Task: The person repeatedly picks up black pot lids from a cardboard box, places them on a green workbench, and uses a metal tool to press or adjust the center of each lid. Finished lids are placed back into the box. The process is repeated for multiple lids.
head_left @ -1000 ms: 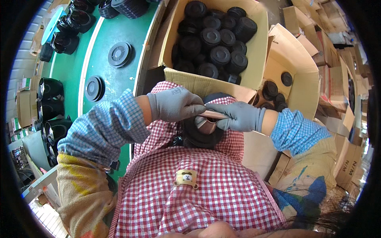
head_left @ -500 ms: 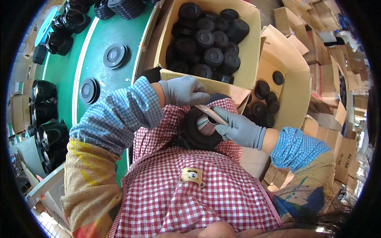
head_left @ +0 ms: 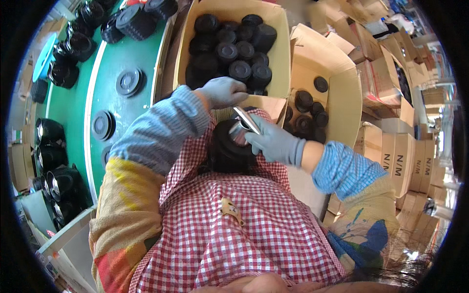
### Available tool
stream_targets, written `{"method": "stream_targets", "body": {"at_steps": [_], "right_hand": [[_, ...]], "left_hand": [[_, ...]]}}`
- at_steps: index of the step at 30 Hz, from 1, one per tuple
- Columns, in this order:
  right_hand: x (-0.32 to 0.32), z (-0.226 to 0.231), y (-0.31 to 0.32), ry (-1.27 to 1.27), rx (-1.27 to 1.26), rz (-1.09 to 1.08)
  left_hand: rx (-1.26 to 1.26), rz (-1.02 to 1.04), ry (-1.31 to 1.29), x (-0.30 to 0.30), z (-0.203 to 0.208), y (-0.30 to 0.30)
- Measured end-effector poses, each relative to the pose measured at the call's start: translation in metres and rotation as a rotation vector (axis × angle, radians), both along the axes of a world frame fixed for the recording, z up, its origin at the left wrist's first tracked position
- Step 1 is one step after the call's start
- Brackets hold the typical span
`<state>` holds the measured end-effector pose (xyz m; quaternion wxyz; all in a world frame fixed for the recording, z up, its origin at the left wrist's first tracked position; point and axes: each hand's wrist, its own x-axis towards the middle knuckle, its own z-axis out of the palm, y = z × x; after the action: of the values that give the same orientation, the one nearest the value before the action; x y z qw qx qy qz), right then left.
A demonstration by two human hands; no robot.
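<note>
In the grey-gloved right hand (head_left: pixel 271 139) is a shiny silver piece (head_left: pixel 247 120) with a long flat edge and a rounded part below; its kind does not show clearly. It sits over a black round part (head_left: pixel 223 149) resting in my lap against the red checked apron (head_left: pixel 229 195). Farther up, my gloved left hand (head_left: pixel 223 93) is closed, its fingers curled at the near edge of a carton (head_left: pixel 283 53); anything inside them is hidden. That carton holds many black round lids (head_left: pixel 227 52).
Right of it, a second open carton (head_left: pixel 342 88) holds several black round lids (head_left: pixel 304 101). On the left runs a green conveyor belt (head_left: pixel 110 85) with flat black discs (head_left: pixel 129 81) and glossy black housings (head_left: pixel 50 134). Stacked cardboard boxes (head_left: pixel 391 156) stand at the right.
My right hand and the silver piece have tilted, the long edge now steeper. The left hand has moved up relative to the lap, away from the silver piece. The whole view has shifted slightly.
</note>
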<state>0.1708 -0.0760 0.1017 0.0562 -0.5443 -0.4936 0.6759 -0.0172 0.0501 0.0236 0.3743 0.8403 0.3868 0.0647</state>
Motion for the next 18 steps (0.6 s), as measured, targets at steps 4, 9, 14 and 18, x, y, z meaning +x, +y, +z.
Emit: {"method": "stream_targets", "body": {"at_steps": [4,9,14,18], "right_hand": [[0.006,0.022,0.030,0.011,0.028,0.245],[0.030,0.016,0.027,0.272,0.276,-0.114],[0.052,0.034,0.016,0.214,0.307,-0.103],[0.038,0.037,0.012,0.234,0.221,0.101]], "left_hand": [[0.279,0.008,-0.136,-0.052,0.032,-0.028],[0.218,0.501,-0.423,-0.117,0.021,-0.082],[0.362,0.417,-0.435,-0.120,0.047,-0.107],[0.613,0.104,-0.348,-0.085,0.102,-0.083]]}}
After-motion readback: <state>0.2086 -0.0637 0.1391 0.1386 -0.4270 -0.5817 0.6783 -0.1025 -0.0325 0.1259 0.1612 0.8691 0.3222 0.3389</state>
